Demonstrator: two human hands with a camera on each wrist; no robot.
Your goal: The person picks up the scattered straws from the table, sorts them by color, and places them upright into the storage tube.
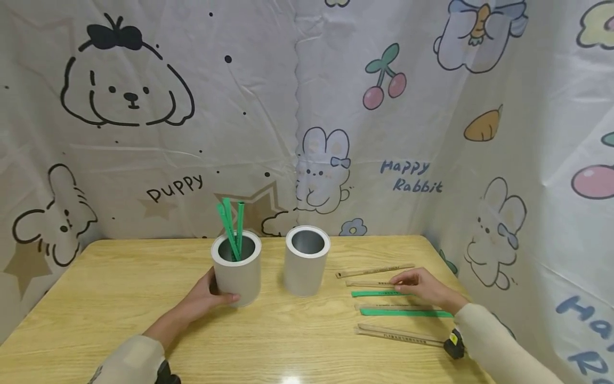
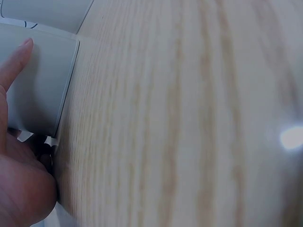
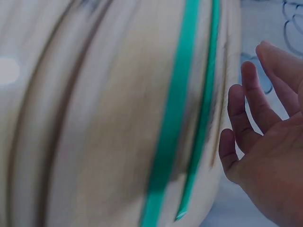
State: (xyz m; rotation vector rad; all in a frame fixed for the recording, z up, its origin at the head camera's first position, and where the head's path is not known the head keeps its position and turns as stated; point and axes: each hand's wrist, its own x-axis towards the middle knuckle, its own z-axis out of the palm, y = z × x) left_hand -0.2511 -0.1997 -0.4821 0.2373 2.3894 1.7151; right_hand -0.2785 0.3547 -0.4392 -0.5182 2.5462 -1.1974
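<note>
My left hand point(image 1: 208, 293) holds a white round cup point(image 1: 240, 285) from its left side, thumb across the front. The left wrist view shows the thumb point(image 2: 19, 59) lying along the cup wall. Three green straws point(image 1: 233, 229) stand in this cup, leaning. On the right, my right hand point(image 1: 422, 285) is low over a row of straws. Its fingertips are right at the end of a brown straw point(image 1: 366, 284) and a green straw point(image 1: 374, 294). In the right wrist view, the loosely bent fingers point(image 3: 251, 75) show no straw between them.
A second white cup point(image 1: 307, 274) stands right of the held one. Nearer lie another green straw point(image 1: 408, 313) and a pair of brown straws point(image 1: 400, 335); a brown straw point(image 1: 374, 271) lies farther back. A printed curtain point(image 1: 268, 106) hangs behind the wooden table point(image 1: 268, 346).
</note>
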